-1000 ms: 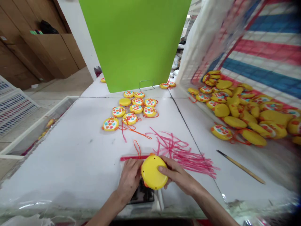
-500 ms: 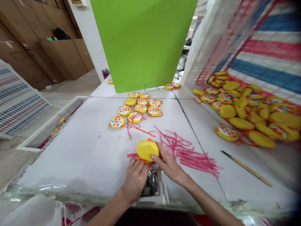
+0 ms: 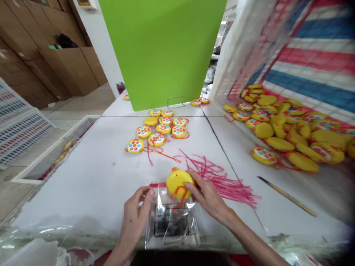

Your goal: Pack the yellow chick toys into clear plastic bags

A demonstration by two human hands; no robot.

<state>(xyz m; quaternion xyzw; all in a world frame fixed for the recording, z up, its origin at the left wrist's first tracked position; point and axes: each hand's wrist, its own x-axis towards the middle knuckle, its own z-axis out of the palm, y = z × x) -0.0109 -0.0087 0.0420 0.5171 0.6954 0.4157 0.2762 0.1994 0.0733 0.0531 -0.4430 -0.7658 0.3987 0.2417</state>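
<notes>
Forearms angled inward — right hand pinching yellow toy; left hand curled — grip unclear.

On the table, ribbons lie right of the bag, and 10 toys behind it, before the board.

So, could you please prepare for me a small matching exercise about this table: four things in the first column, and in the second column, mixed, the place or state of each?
Column one
1. nearest yellow toy
2. pink strips
3. green board
4. wooden-handled tool

Column two
A. rising from the far part of the table
B. thin and straight, lying by itself
C. gripped by the right hand
D. many together, lying in a loose heap

Right pairs
1-C; 2-D; 3-A; 4-B
</notes>
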